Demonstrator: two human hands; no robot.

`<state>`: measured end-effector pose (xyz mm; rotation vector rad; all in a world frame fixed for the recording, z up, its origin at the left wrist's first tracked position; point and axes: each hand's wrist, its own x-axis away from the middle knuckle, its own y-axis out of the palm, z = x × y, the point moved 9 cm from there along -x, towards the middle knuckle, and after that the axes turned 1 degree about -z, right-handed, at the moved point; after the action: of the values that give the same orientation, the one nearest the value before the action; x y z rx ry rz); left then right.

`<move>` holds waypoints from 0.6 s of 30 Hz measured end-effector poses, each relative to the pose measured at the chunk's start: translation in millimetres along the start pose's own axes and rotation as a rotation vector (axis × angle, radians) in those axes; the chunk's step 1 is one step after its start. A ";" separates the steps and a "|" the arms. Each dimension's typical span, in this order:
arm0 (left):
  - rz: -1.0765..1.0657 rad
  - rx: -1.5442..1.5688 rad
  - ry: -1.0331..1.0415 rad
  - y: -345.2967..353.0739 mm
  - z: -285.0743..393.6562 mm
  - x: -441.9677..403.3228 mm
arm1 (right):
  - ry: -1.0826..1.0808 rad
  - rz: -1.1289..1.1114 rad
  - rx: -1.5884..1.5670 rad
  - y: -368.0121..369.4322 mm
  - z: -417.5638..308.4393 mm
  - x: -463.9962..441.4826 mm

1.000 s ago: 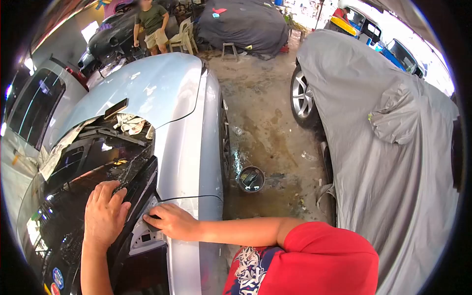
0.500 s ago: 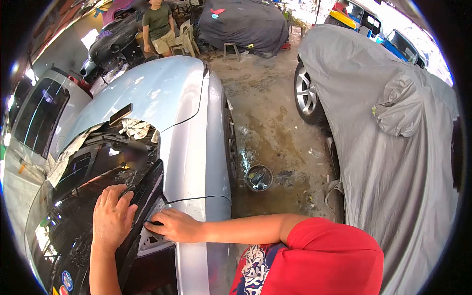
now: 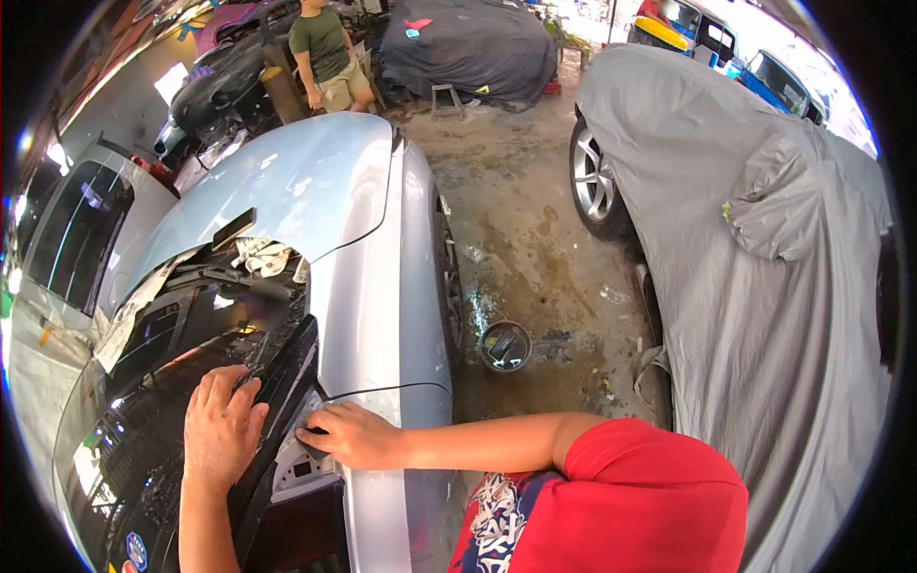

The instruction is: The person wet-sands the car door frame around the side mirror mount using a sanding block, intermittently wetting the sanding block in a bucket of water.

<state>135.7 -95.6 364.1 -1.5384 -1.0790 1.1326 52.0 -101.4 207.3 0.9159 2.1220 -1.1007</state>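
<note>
My left hand rests palm down on the wet dark windshield of a silver car, its fingers slightly apart and holding nothing. Close to the front pillar, my right hand has its fingers curled against the bare triangular panel at the front corner of the door window. Something dark shows beneath those fingertips, mostly hidden, and I cannot make out what it is. Small holes mark the panel. Beside my right hand, the silver fender runs forward to the hood.
A dark phone-like slab lies at the hood's rear edge, near crumpled paper. A bucket with water stands on the wet floor. To the right is a car under a grey cover. Another person stands beyond the hood.
My right hand has shifted slightly right along the panel, uncovering more of its lower holes. My left hand has barely moved. The person in the background has moved a little right.
</note>
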 end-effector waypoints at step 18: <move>0.020 -0.013 0.008 -1.7 0.3 1.0 | -0.018 -0.032 0.023 5.1 -10.4 -5.0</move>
<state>135.4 -94.2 365.6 -1.5653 -1.0696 1.1338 57.1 -91.9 213.8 0.8825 2.1201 -1.1472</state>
